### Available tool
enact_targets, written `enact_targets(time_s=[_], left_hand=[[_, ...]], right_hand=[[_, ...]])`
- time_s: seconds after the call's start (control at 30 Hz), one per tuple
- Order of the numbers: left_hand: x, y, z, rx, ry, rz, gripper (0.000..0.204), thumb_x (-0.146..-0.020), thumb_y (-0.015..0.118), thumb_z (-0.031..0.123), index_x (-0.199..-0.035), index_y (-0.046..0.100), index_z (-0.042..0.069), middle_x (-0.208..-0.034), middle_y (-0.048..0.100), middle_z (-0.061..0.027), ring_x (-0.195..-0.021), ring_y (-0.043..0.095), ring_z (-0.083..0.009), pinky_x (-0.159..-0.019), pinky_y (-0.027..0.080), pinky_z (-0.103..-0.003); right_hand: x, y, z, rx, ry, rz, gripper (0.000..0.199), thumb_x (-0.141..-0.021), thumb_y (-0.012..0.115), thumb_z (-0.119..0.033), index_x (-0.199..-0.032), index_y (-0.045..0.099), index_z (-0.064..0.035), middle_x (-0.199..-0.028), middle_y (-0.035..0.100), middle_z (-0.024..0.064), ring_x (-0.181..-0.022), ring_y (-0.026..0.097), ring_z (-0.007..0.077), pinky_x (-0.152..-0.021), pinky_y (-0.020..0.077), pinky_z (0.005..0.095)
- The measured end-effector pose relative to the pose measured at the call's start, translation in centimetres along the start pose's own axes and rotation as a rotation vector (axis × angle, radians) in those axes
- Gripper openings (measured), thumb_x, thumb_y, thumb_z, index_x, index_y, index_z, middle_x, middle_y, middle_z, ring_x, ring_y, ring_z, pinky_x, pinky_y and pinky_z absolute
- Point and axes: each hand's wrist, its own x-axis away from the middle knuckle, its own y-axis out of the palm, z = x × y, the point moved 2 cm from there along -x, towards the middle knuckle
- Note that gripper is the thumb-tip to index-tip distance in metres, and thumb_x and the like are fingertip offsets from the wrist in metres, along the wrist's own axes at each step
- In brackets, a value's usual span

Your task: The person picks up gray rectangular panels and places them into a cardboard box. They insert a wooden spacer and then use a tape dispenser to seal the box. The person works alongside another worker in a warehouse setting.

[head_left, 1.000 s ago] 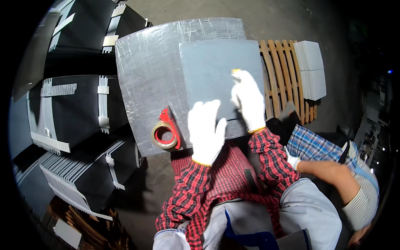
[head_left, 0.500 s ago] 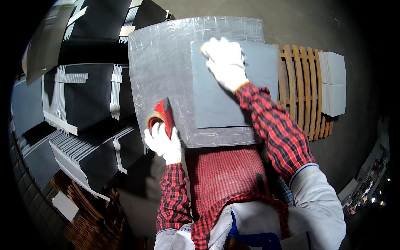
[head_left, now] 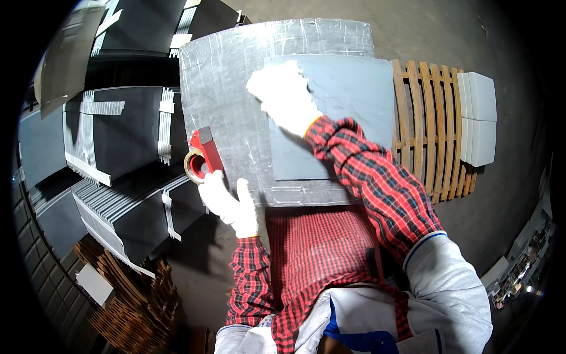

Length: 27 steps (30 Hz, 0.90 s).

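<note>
A red tape dispenser (head_left: 207, 152) with a roll of tan tape lies at the left edge of the grey, scuffed worktop (head_left: 227, 94). My gloved left hand (head_left: 231, 205) is just below it, fingertips at the dispenser's lower end and the thumb held apart; the hand is open. On the worktop's right part lies a flat, smooth grey sheet (head_left: 348, 112). Across its upper left edge rests my gloved right hand (head_left: 284, 97), fingers curled down and overlapping onto the worktop. Glare on the white glove hides whether anything is inside those fingers.
Stacks of dark panels with pale edge strips (head_left: 127, 121) stand close on the left. Right of the worktop is a slatted wooden pallet (head_left: 433, 130), with white boxes (head_left: 479, 118) beyond it. Brown slatted pieces (head_left: 132, 301) are piled at the lower left.
My right hand has slid left across the sheet to its edge. The tape dispenser has moved left and away from me, and my left hand's thumb has come off it.
</note>
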Motion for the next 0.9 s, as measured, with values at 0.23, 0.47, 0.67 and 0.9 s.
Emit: enact_targets(time_s=[0.23,0.47,0.67,0.9], left_hand=[[1.8,2.2,3.0,0.559,-0.24,-0.212,0.043,-0.094,0.058,0.007,-0.135,0.054,-0.003,-0.141,0.053,-0.0202,-0.134,0.049,-0.0342,-0.114,0.038,-0.044],[-4.0,4.6,4.8,0.543,0.237,-0.389,0.038,-0.097,0.058,0.014,-0.135,0.06,0.008,-0.145,0.054,-0.0142,-0.143,0.04,-0.0336,-0.119,0.029,-0.044],[-9.3,9.6,7.5,0.374,0.31,-0.44,0.045,-0.086,0.057,0.022,-0.128,0.057,0.006,-0.134,0.053,-0.0189,-0.12,0.047,-0.0376,-0.106,0.033,-0.048],[-7.1,11.4,7.5,0.164,0.405,-0.311,0.056,-0.085,0.066,0.027,-0.135,0.054,0.006,-0.149,0.046,-0.0214,-0.138,0.037,-0.0414,-0.117,0.023,-0.053]], right_hand=[[10.6,-2.5,-7.0,-0.309,-0.068,-0.215,0.017,-0.07,0.07,-0.009,-0.082,0.059,-0.0079,-0.076,0.061,0.0107,-0.069,0.06,0.0307,-0.073,0.0465,0.0422],[16.4,-2.0,-6.7,-0.307,-0.346,-0.349,0.014,-0.08,0.063,-0.019,-0.09,0.063,-0.0086,-0.091,0.06,0.0129,-0.092,0.059,0.0314,-0.07,0.0492,0.0435],[6.7,-4.1,2.6,-0.151,-0.268,-0.125,0.025,-0.083,0.062,-0.018,-0.108,0.061,-0.0148,-0.104,0.059,0.006,-0.096,0.056,0.0251,-0.084,0.0429,0.0428],[3.6,-4.1,13.8,0.146,0.059,0.054,0.028,-0.092,0.056,-0.027,-0.117,0.067,-0.022,-0.103,0.066,0.0051,-0.094,0.06,0.0278,-0.085,0.0487,0.0424]])
